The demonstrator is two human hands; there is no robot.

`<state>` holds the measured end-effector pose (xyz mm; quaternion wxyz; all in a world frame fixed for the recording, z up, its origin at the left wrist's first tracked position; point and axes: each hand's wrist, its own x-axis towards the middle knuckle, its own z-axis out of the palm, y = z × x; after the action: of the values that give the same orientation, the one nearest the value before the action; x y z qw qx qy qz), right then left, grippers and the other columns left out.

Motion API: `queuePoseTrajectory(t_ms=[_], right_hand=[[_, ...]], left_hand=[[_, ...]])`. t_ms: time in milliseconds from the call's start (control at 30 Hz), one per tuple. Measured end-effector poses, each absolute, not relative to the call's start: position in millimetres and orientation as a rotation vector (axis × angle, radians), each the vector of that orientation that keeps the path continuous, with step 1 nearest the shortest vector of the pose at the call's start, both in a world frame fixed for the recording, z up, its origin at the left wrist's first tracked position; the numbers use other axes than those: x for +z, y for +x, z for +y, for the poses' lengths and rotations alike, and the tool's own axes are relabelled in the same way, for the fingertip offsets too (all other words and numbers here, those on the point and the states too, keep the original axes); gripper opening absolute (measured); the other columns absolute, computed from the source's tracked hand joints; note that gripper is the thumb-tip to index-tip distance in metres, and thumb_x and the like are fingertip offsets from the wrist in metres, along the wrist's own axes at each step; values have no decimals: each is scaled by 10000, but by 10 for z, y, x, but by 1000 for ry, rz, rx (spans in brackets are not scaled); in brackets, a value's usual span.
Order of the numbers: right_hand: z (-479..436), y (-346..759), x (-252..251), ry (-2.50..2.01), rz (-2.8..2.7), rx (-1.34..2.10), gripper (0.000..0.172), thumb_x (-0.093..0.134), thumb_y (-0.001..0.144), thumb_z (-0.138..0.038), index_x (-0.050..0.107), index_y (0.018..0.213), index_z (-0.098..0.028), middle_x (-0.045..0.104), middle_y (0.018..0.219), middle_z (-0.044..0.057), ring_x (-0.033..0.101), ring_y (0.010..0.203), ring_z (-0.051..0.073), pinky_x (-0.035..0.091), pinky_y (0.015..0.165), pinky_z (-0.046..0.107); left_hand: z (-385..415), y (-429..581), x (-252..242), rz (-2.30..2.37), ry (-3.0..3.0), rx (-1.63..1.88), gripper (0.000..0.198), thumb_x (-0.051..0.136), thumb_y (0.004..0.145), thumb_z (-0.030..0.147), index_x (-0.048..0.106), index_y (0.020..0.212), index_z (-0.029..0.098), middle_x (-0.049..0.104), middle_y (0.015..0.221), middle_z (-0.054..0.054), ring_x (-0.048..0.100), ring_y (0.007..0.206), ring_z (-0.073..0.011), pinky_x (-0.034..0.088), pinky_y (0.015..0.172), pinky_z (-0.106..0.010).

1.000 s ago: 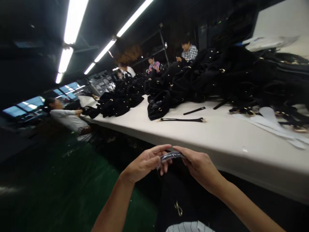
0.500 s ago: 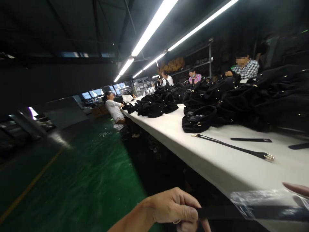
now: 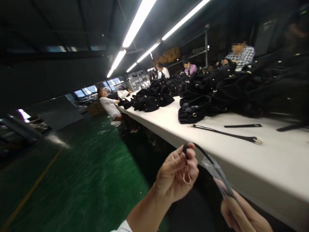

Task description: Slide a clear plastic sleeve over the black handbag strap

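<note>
My left hand (image 3: 177, 175) is closed on the end of a black strap (image 3: 201, 149), and a gold-coloured metal clasp (image 3: 186, 177) hangs against its palm. From there the strap bends over and runs down to the right into a clear plastic sleeve (image 3: 217, 170). Lower right, my right hand (image 3: 241, 206) grips the sleeved part of the strap; its fingers are partly blurred. Both hands are in front of the white table's edge. On the table lie another black strap (image 3: 224, 132) with gold hardware at both ends and a short black strip (image 3: 242, 126).
Heaps of black bags (image 3: 241, 90) with gold rings cover much of the long white table (image 3: 277, 161). A person in white (image 3: 109, 106) sits at its left side; several others work along the far side. Green floor (image 3: 79, 180) lies to the left.
My left hand has risen and turned, bringing the strap end and clasp into sight. The strap, level before, is now bent. My right hand has come further into view, gripping the plastic-covered part.
</note>
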<state>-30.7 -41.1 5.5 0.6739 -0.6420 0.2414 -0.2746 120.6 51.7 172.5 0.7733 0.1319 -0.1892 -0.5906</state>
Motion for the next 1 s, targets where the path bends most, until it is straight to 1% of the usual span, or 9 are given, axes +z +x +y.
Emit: queuePoseTrajectory(t_ms=[100,200,267,333,400,533,700,867,1000], right_hand=[[-247,-296,211,-1376,521,-543,638,409,928,-634,515,1362,-179,488,567,-17,379,485,95,316,437,219],[-195,-285,293,-1299,407,-351,654,373,940,-645,529,1300,-123,530,552,-17,319,415,61,209,397,204],[-176,-281,311,-1261,383,-242,648,387,935,-650,535,1261,-109,551,531,-17,294,371,49,174,375,198],[-159,-273,325,-1236,355,-180,632,392,934,-649,545,1219,-105,565,512,-12,296,353,45,163,361,186],[-150,-267,365,-1181,299,-152,634,388,931,-656,557,1179,-98,581,501,2,300,337,44,162,350,178],[-173,-316,570,-956,233,-162,598,431,930,-623,587,1118,-77,578,469,13,237,308,28,131,348,178],[-358,-433,837,-781,296,-231,487,460,960,-520,641,1050,-76,561,461,16,236,315,15,109,375,181],[-607,-427,854,-785,368,-306,397,509,959,-434,679,971,-76,513,468,-14,260,342,4,175,407,169],[-682,-378,780,-723,389,-258,376,551,937,-426,683,923,-74,462,442,-37,217,343,8,148,387,165]], left_hand=[[409,1315,1758,-183,228,-1221,217,427,987,74,550,1149,0,717,940,-83,677,778,-49,530,678,-83],[248,1451,1679,-129,360,-1069,347,291,1047,213,595,1096,54,742,893,-63,702,757,-79,552,618,-121],[156,1483,1576,-193,550,-932,365,304,1043,205,645,999,83,755,858,-54,721,778,-108,575,647,-152],[97,1489,1437,-383,730,-788,280,402,1013,168,671,970,100,763,903,-70,726,889,-152,594,788,-215],[81,1509,1281,-674,895,-632,184,518,970,175,675,1054,129,753,1016,-93,698,1020,-203,560,944,-309],[177,1596,1030,-1383,1306,-315,288,545,948,162,658,1212,189,665,1251,-114,602,1202,-237,455,1086,-376],[314,1627,821,-1874,1342,-313,357,498,946,94,592,1285,153,634,1276,-132,589,1204,-209,493,1035,-340],[366,1500,631,-1990,1461,-458,257,384,994,198,619,995,95,669,899,-116,650,860,-194,538,804,-328],[368,1463,651,-1980,1613,-608,310,371,1005,328,588,1025,107,640,1005,-132,612,965,-232,488,891,-378]])
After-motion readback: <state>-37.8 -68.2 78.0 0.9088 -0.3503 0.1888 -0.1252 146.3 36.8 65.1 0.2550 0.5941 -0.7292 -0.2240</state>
